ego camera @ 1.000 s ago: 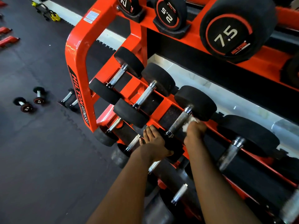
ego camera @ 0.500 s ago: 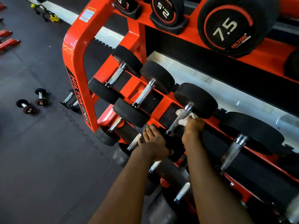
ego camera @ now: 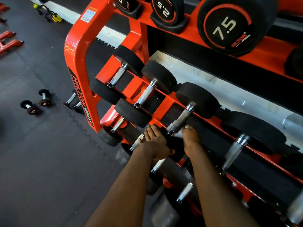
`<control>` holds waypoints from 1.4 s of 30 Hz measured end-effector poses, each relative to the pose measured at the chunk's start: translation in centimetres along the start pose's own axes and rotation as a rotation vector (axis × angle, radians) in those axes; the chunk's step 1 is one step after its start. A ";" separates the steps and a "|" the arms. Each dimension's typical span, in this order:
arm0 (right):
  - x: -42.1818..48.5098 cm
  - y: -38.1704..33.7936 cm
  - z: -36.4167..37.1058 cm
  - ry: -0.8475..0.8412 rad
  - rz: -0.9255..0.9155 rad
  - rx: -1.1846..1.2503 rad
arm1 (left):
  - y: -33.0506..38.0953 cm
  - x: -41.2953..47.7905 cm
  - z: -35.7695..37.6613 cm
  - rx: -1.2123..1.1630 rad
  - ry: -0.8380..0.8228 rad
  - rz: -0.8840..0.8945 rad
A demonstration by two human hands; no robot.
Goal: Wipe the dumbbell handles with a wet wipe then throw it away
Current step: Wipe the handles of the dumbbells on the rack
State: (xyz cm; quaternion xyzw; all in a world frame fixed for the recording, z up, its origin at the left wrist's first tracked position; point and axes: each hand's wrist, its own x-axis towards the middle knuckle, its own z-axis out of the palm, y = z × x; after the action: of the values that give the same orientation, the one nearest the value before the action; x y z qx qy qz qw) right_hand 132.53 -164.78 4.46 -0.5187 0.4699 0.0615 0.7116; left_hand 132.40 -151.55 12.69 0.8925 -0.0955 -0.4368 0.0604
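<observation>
Right hand (ego camera: 191, 140) clutches a crumpled white wet wipe (ego camera: 180, 134) against a knurled steel dumbbell handle (ego camera: 182, 119); left hand (ego camera: 156, 141) rests on its near black rubber head (ego camera: 174, 143).

rack upright (ego camera: 82, 99): HILTON FITNESS | big dumbbell end (ego camera: 229, 25), upper right: 7.5, HILTON | smaller dumbbell end (ego camera: 165, 9), top centre: 2.5 | rack sticker (ego camera: 89, 14): unreadable
</observation>
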 end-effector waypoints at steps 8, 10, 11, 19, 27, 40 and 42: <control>-1.7 -0.2 -0.9 -0.251 -0.036 0.324 | 0.1 -0.1 0.1 -0.043 -0.002 0.005; -2.6 -0.4 -1.3 -0.400 -0.061 0.189 | 0.0 -0.1 0.1 -0.050 0.003 0.007; -2.9 -0.4 -1.6 -0.460 -0.055 0.108 | -0.1 -0.2 0.2 -0.056 0.004 0.006; -2.7 1.5 -4.6 -0.447 -0.127 -0.215 | 0.0 -0.5 0.1 -0.075 0.010 0.011; 2.7 4.2 -2.9 -0.289 -0.020 -0.318 | 0.2 -0.6 0.3 -0.090 0.039 -0.005; -0.1 1.6 -0.5 0.157 -0.069 -0.183 | 0.1 -0.2 0.6 -0.088 0.032 -0.008; -0.7 1.1 -0.2 0.185 -0.060 -0.281 | 0.1 -0.3 0.5 -0.077 0.026 -0.007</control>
State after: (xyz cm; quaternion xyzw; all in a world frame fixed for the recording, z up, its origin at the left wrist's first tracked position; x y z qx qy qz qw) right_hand 131.41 -164.13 4.17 -0.6302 0.5046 0.0572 0.5873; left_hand 131.80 -151.58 12.64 0.8954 -0.0748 -0.4286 0.0947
